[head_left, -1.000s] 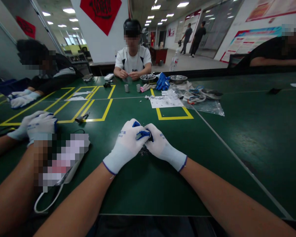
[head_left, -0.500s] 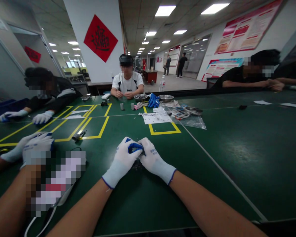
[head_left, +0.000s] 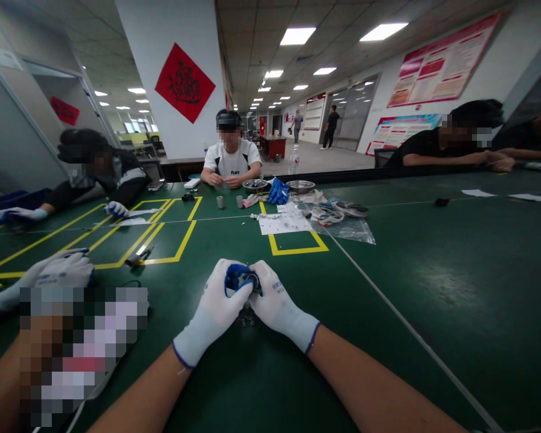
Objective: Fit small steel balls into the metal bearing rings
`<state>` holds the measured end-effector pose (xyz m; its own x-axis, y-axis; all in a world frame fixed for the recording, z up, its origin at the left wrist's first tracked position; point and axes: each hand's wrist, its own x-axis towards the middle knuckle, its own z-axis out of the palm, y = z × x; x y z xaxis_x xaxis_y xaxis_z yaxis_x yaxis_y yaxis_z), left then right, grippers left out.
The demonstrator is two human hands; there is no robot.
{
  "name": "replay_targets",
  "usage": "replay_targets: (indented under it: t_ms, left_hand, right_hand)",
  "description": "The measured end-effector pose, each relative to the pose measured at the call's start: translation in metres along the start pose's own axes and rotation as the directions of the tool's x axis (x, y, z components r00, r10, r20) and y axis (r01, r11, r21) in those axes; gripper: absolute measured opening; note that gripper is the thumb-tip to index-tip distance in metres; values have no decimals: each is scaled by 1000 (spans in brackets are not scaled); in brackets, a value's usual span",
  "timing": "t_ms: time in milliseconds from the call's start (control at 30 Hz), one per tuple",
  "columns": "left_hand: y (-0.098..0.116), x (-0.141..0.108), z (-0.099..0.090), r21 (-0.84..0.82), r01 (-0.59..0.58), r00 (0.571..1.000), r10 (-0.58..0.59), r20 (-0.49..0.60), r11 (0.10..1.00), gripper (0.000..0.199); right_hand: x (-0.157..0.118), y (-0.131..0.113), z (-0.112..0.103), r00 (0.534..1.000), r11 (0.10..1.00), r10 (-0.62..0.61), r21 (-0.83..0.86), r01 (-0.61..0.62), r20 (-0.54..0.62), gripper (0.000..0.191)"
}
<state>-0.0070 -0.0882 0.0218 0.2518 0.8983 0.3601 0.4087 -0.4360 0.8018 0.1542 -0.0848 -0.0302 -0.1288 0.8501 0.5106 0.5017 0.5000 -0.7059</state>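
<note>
My left hand [head_left: 217, 297], in a white glove with blue coating, curls its fingers and thumb around a small round metal part [head_left: 253, 280] with a dark ring-shaped end. From the other side my right hand [head_left: 273, 294], gloved alike, pinches the same part. Both hands are closed, and the fingers hide most of the part, so its exact kind does not show. Just below the hands, several small shiny ring-like pieces [head_left: 247, 320] lie on the green tabletop [head_left: 365, 361].
To my left are a co-worker's gloved hands [head_left: 63, 270] and a pixelated long object [head_left: 103, 343]. A grey metal part [head_left: 139, 257] lies by yellow tape. Ahead are paper [head_left: 284, 224], blue gloves [head_left: 278, 191], metal bowls [head_left: 301, 186] and small grey cups [head_left: 220, 202]. Other people sit around.
My hands have tilted the part, so its round end now shows between my fingers. The small pieces beneath show more clearly. The view has tipped up slightly; a far-left co-worker's hand has moved.
</note>
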Motion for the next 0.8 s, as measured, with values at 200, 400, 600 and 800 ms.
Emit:
replay_targets:
  t_ms: [200,400,600,800]
  left_hand:
    - [-14,0,-21,-156,-92,996,91,-10,983,74]
    - [-20,2,-27,138,-124,983,103,154,983,96]
    - [0,5,-29,291,-234,911,104,400,928,39]
    - [8,6,-39,485,-106,800,-216,560,868,41]
  right_hand:
    - [1,3,-4,993,1000,-18,14,20,-118,18]
    - [3,-6,-11,986,997,13,77,-1,-165,10]
    - [6,-9,-18,956,989,111,128,-78,-273,6]
    - [4,-13,-19,965,983,115,164,-77,-235,8]
